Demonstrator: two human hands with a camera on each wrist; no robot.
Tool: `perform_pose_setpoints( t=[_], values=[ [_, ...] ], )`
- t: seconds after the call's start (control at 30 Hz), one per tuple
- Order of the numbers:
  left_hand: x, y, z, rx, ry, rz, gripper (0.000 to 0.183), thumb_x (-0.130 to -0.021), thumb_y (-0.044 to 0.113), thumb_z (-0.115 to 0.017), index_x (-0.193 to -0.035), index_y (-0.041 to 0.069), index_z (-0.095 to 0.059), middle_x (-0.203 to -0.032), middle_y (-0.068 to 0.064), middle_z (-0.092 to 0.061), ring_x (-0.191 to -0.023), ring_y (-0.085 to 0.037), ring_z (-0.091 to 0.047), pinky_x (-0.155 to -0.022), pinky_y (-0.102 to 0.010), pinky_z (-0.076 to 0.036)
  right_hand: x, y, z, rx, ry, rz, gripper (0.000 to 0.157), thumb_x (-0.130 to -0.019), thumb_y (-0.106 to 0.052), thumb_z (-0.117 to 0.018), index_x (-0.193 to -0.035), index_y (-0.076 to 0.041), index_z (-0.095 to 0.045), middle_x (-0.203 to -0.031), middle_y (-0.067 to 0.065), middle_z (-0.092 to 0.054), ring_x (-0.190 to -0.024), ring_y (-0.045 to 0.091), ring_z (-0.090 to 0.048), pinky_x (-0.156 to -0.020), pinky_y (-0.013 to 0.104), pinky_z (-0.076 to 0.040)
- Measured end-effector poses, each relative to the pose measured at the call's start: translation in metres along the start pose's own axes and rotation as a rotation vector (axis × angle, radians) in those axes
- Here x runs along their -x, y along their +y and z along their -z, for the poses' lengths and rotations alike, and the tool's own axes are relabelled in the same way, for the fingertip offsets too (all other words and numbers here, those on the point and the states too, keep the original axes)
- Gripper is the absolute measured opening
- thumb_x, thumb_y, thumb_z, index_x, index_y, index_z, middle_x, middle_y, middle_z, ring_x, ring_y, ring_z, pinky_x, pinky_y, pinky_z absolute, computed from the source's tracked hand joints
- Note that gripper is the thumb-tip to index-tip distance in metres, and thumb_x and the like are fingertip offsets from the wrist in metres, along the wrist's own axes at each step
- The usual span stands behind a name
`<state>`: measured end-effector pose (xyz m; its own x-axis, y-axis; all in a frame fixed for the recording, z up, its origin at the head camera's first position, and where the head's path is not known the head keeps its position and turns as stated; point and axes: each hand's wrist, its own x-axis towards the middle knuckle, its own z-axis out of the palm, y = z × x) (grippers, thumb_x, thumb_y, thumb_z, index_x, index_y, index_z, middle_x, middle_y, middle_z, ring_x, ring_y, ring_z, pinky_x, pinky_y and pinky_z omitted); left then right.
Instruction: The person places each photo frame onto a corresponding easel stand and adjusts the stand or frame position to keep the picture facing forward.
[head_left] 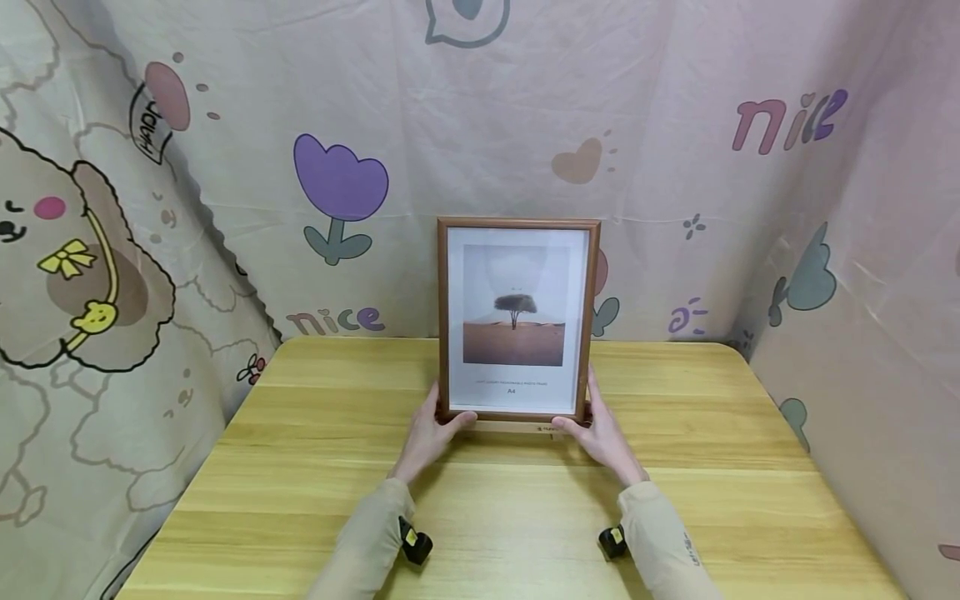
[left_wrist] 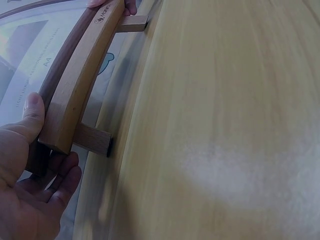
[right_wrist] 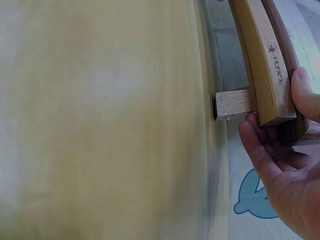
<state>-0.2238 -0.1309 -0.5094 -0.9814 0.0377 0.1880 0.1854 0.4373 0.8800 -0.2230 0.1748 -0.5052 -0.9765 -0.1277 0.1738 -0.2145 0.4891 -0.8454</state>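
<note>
A brown wooden picture frame (head_left: 444, 317) stands upright, tilted slightly, near the table's far edge, showing a print of a lone tree (head_left: 514, 304). My left hand (head_left: 429, 432) grips its lower left corner, thumb on the front. At the lower right corner my right hand (head_left: 603, 432) holds it likewise, thumb in front and fingers behind or below. Under the frame's bottom edge runs a light wooden stand (left_wrist: 80, 75) with short feet and a printed logo. In the right wrist view, fingers (right_wrist: 260, 150) lie beside the stand's end (right_wrist: 275, 112). The frame's back is hidden.
The wood-grain table (head_left: 300, 492) spreads around and in front of the hands. A printed cloth (head_left: 480, 125) hangs behind the table and along both sides. Small black devices (head_left: 416, 543) are fixed at both sleeves.
</note>
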Motion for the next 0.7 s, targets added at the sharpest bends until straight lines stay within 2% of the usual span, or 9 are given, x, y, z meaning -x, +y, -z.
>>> perform_pose_setpoints(
  t=[0.23,0.43,0.7],
  values=[
    [0.0004,0.0002,-0.0013,0.005,-0.014,-0.004,0.089,-0.085,0.035,-0.080,-0.156,0.011,-0.033,-0.138,-0.022,-0.061,-0.129,-0.037,-0.057,-0.112,-0.056,-0.043,0.0000,-0.0003,0.0007,0.011,0.006,0.000,0.118,-0.086,-0.017,-0.081,-0.163,-0.029,0.008,-0.121,0.032,-0.067,-0.102,0.034,-0.071,-0.094,0.048,-0.055],
    [0.0001,-0.0008,-0.0021,0.018,-0.013,0.019,0.088,-0.085,0.033,-0.081,-0.157,0.015,-0.034,-0.139,-0.020,-0.060,-0.131,-0.036,-0.056,-0.114,-0.055,-0.041,0.0017,-0.0017,0.0015,0.017,0.003,-0.006,0.118,-0.085,-0.019,-0.081,-0.163,-0.028,0.007,-0.120,0.032,-0.068,-0.101,0.033,-0.071,-0.093,0.048,-0.055],
    [-0.0010,0.0004,-0.0020,0.023,-0.021,0.009,0.089,-0.085,0.033,-0.081,-0.157,0.014,-0.032,-0.138,-0.021,-0.061,-0.131,-0.037,-0.056,-0.114,-0.056,-0.041,0.0001,0.0000,0.0015,0.027,0.004,-0.006,0.116,-0.087,-0.020,-0.079,-0.163,-0.027,0.008,-0.122,0.033,-0.066,-0.104,0.036,-0.071,-0.097,0.053,-0.053]
  ],
)
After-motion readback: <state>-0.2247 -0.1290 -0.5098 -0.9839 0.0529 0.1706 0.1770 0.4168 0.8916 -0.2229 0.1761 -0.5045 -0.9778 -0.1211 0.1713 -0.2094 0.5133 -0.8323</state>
